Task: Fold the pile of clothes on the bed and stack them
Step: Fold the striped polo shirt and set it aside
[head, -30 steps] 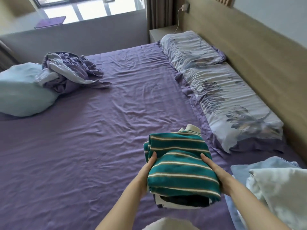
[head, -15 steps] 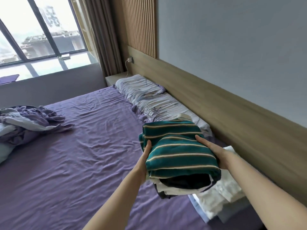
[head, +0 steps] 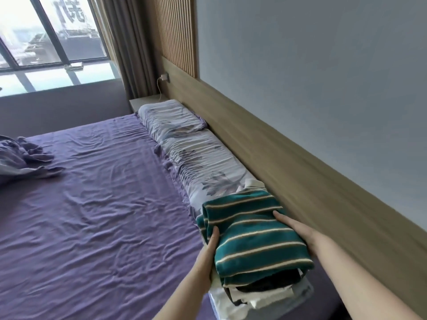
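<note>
- Left hand (head: 209,252) and right hand (head: 298,232) clasp the sides of a folded striped top (head: 254,236), each closed on it.
- Top sits over a stack (head: 249,299) of pale folded clothes at the bed (head: 92,215) edge, near the pillows (head: 191,146); touching or just above, cannot tell.
- Judged: several items folded, this one about placed.
- Left to do: crumpled pile (head: 20,158) far across the bed, unfolded.

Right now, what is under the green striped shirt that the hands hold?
Under the green striped shirt, a dark garment and white folded clothes show at the near edge. How many pieces lie beneath is covered, as is whether they rest on the purple sheet.
</note>
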`<action>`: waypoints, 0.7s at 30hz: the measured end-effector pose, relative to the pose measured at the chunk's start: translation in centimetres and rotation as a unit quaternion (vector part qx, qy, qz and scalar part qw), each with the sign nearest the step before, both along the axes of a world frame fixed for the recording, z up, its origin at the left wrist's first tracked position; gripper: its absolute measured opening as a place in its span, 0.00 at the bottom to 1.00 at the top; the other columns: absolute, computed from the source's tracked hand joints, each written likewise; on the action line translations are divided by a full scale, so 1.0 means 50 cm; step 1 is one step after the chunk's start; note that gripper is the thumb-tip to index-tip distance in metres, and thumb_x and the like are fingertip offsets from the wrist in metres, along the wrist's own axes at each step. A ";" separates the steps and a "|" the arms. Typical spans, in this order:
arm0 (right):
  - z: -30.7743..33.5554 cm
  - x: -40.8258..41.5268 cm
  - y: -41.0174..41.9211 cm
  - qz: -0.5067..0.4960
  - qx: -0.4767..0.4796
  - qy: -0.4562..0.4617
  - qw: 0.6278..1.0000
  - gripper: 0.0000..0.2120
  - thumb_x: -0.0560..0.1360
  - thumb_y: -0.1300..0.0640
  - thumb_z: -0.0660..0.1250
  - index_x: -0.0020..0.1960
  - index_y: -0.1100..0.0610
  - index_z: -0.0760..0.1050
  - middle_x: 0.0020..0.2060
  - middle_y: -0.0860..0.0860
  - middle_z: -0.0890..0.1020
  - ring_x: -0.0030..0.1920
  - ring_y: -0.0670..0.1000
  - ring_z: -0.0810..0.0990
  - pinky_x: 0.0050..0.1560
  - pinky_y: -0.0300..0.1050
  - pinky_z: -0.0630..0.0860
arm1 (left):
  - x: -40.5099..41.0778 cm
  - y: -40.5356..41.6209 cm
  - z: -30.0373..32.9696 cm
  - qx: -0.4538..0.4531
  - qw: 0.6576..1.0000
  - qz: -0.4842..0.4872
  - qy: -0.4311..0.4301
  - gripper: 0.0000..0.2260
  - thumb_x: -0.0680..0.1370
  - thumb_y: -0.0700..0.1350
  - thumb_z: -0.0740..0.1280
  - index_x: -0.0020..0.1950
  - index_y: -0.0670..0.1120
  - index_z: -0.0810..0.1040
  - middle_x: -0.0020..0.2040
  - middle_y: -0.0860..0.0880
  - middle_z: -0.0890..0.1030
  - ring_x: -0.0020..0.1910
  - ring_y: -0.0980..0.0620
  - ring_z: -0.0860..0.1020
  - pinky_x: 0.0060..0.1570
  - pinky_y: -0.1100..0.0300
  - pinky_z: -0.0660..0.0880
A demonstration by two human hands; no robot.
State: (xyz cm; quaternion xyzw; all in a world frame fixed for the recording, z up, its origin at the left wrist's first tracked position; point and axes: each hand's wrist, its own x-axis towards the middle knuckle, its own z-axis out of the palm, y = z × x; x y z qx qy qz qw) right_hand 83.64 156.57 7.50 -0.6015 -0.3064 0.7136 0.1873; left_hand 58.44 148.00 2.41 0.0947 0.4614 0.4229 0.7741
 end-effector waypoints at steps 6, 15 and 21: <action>-0.116 0.042 0.045 0.012 -0.014 -0.060 0.998 0.38 0.61 0.40 0.74 0.66 0.57 0.73 0.53 0.60 0.83 0.52 0.60 0.82 0.59 0.54 0.76 | 0.058 0.025 -0.065 -0.038 0.983 0.000 0.177 0.39 0.70 0.62 0.68 0.76 0.53 0.58 0.68 0.43 0.74 0.65 0.42 0.73 0.68 0.53 0.67; -0.182 0.024 0.068 0.119 0.081 -0.271 0.952 0.39 0.69 0.32 0.66 0.71 0.55 0.67 0.63 0.55 0.76 0.59 0.56 0.76 0.57 0.47 0.71 | 0.059 0.041 -0.095 -0.074 0.950 -0.043 0.302 0.34 0.74 0.62 0.66 0.74 0.47 0.63 0.67 0.43 0.74 0.64 0.43 0.74 0.68 0.49 0.68; -0.138 -0.037 0.039 0.291 0.445 -0.411 0.741 0.29 0.76 0.38 0.59 0.74 0.46 0.62 0.72 0.47 0.67 0.74 0.52 0.60 0.72 0.50 0.57 | 0.113 0.010 -0.068 -0.102 0.939 -0.053 0.323 0.45 0.64 0.72 0.67 0.74 0.52 0.61 0.68 0.44 0.73 0.68 0.42 0.69 0.70 0.48 0.64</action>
